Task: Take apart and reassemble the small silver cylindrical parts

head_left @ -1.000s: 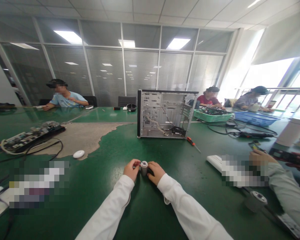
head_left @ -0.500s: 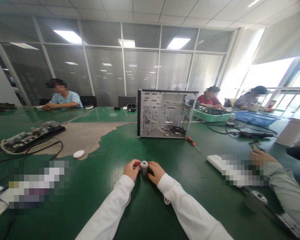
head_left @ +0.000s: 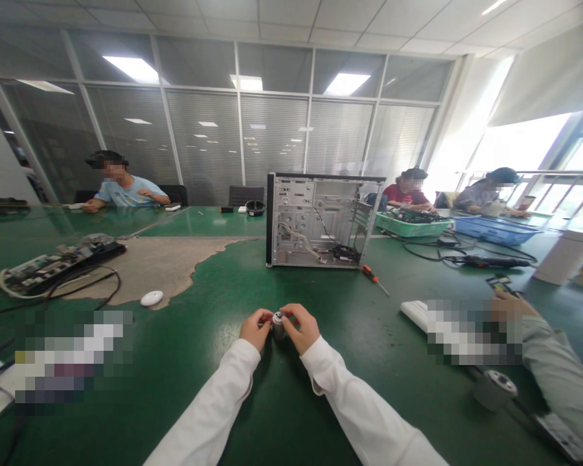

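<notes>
A small grey cylinder (head_left: pixel 278 329) with a paler top and dark marks on that top stands upright on the green table in front of me. My left hand (head_left: pixel 256 329) is closed, its fingertips against the cylinder's left side. From the right, my right hand (head_left: pixel 301 327) is bent over it, thumb and fingers pinched at the rim of the top. Whether a smaller piece sits between those right fingertips is too small to make out. Behind the cylinder stands an open computer case (head_left: pixel 320 220), with loose wires inside it.
An orange-handled screwdriver (head_left: pixel 369 273) lies by the case. A white oval object (head_left: pixel 152 298) and a circuit assembly with cables (head_left: pixel 61 262) are left. At right are another grey cylinder (head_left: pixel 494 389), a co-worker's sleeve (head_left: pixel 558 362), a green basket (head_left: pixel 412 225) and a blue basket (head_left: pixel 500 233).
My right hand has risen from the cylinder's right side to its top edge. My left hand stays beside it. The person at far left has raised one arm.
</notes>
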### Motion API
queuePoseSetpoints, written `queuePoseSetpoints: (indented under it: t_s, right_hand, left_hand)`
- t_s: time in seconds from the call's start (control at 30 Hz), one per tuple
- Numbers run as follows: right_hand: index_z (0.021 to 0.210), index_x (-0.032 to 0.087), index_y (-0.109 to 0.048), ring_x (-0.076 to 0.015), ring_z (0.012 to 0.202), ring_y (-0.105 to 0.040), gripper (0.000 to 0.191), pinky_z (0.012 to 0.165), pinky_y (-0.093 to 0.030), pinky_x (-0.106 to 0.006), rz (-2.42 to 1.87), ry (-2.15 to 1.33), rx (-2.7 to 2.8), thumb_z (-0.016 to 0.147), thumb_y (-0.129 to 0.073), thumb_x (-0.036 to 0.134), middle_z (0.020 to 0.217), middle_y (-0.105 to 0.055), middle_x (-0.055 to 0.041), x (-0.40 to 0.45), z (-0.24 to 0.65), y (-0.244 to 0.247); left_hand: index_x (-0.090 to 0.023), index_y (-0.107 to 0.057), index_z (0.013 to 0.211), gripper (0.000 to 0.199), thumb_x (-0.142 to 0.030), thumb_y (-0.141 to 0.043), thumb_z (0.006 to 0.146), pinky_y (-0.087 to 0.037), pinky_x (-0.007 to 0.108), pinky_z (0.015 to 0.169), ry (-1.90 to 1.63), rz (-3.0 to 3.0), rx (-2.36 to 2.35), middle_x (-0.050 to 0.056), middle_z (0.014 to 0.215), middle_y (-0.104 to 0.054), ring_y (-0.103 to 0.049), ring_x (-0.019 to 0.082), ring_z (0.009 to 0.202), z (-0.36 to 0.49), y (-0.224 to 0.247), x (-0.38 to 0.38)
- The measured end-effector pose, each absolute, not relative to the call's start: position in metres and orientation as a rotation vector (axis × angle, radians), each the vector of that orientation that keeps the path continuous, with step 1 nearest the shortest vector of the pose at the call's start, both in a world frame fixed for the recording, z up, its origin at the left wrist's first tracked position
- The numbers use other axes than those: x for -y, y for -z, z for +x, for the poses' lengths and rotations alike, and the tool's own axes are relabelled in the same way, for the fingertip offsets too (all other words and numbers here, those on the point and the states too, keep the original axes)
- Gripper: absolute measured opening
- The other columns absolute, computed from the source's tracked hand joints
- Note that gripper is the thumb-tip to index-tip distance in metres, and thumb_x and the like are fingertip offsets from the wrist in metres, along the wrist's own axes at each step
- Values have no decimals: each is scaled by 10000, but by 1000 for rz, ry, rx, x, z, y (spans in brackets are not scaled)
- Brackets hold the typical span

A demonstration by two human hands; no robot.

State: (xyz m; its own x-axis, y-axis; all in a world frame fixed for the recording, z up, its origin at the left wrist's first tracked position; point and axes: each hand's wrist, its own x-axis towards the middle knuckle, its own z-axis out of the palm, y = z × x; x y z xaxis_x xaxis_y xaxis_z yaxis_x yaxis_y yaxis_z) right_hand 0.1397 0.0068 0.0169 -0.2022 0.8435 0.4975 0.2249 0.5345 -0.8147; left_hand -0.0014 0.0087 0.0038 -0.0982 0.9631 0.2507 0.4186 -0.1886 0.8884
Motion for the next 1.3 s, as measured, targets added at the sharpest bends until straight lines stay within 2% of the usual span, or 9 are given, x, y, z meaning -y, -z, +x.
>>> queuePoseSetpoints:
  t_s: [0.23,0.47,0.73,0.93,1.1,1.3]
  right_hand:
    - [706,222,-551,-148,759,-478,75,577,-398,-254,-918,-623,1796,680,-481,229,820,-529,-33,-16,136,-20]
    - [726,206,-514,-162,837,-455,84,753,-367,-317,-895,-454,1938,716,-434,185,845,-519,-42,-17,137,-22]
    - [756,207,-492,-148,818,-452,113,704,-374,-276,-877,-407,1756,758,-380,213,836,-489,-49,-16,142,-28]
    - [708,200,-505,-151,796,-455,96,720,-360,-292,-1048,-353,1838,730,-412,204,826,-506,-46,-35,164,-5]
    - [710,202,-540,-180,859,-447,69,702,-331,-322,-1378,-379,2134,676,-485,223,889,-533,-40,-42,170,11]
    - [929,241,-509,-187,960,-412,339,734,-301,-338,-1453,-405,2273,595,-564,253,1038,-496,-17,-41,185,8]
  left_hand:
    - [-173,-568,709,137,-131,-475,617,-456,224,612,-1273,1656,-1486,5,692,-632,-583,134,677,-3,-2,-9]
    - [-169,-574,706,144,-126,-474,612,-455,227,610,-1279,1654,-1514,6,682,-627,-581,132,662,-1,-4,-8]
    - [-166,-573,711,150,-129,-463,616,-444,232,624,-1275,1664,-1540,15,691,-628,-576,137,676,-2,-2,-7]
    - [-164,-570,721,154,-130,-461,619,-442,241,629,-1250,1662,-1560,26,710,-632,-577,148,694,-2,-3,-7]
    - [-163,-570,714,145,-132,-459,626,-441,241,638,-1256,1671,-1573,26,704,-634,-578,145,686,-1,-4,-5]
    - [-154,-565,724,134,-150,-463,637,-445,228,633,-1253,1661,-1545,30,716,-635,-582,139,689,-4,1,-9]
